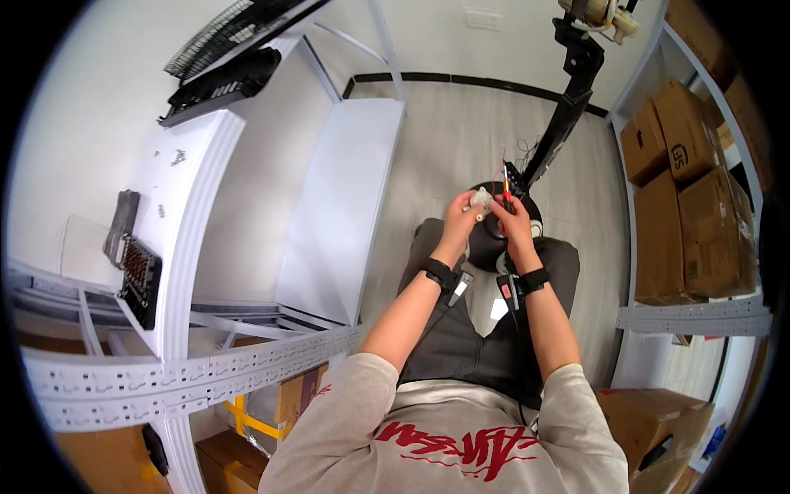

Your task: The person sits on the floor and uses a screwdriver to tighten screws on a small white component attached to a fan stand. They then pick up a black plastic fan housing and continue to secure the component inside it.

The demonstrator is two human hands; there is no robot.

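My left hand (457, 219) is closed around a small whitish part (480, 198); its exact kind is too small to make out. Close beside it, my right hand (516, 224) grips a screwdriver (507, 198) with a red and black handle, its shaft pointing away from me. The right fingertips come up against the whitish part. Both hands are above a round black base (491, 257) between my knees. Just beyond them, thin loose wires (527, 152) stick out near the lower end of a black pole (561, 132).
A whitish motor-like unit (605, 15) tops the pole. On the left shelf (185, 165) lie a black fan grille (222, 37), a black plastic housing (222, 86), small screws and a bit set (141, 281). Cardboard boxes (716, 235) fill the right rack. A low white shelf (341, 206) stands left of my legs.
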